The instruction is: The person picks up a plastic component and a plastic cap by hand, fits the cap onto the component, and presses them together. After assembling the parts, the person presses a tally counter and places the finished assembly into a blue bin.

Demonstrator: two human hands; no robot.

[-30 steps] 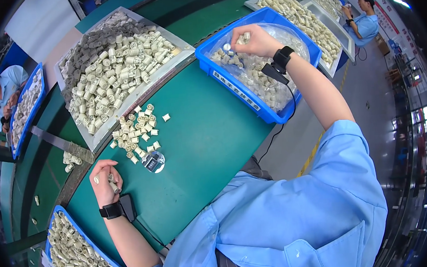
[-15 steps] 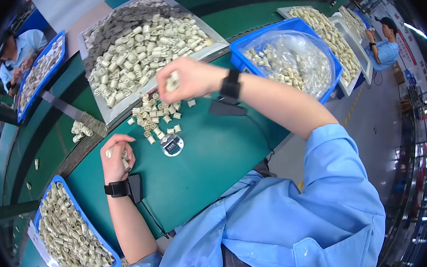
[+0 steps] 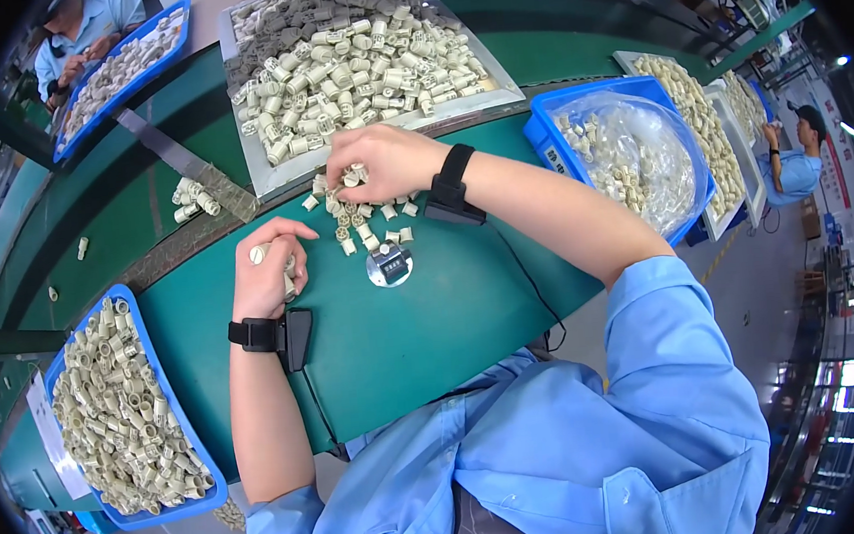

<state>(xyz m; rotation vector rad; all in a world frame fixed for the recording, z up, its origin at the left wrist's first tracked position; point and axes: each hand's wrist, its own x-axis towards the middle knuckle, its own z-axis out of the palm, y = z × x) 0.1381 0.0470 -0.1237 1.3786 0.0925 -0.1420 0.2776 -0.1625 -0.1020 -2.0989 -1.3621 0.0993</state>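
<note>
My left hand (image 3: pixel 272 269) is curled around several short cream-coloured plastic cylinders, which show between its fingers. Its forefinger points toward the small pile (image 3: pixel 347 216) of the same pieces on the green tabletop (image 3: pixel 431 312). Over the far side of that pile is my right hand (image 3: pixel 388 160), fingers bent downward and closed around cream cylinders (image 3: pixel 352 177); how many it grips is partly hidden. A small hand tally counter (image 3: pixel 390 264) with a round pale base lies just nearer than the pile. Both wrists wear black straps with small boxes and cables.
A metal-edged tray (image 3: pixel 509 95) heaped with cream and grey pieces stands beyond my hands. Blue bins hold more pieces at the left (image 3: pixel 139 300) and right, the right one (image 3: pixel 548 142) lined with clear plastic. A flat bar (image 3: pixel 173 156) lies far left. Co-workers sit at both sides.
My right hand has come down from above the tray's near edge to the small pile. The left hand still holds its cylinders. The whole view has shifted slightly.
</note>
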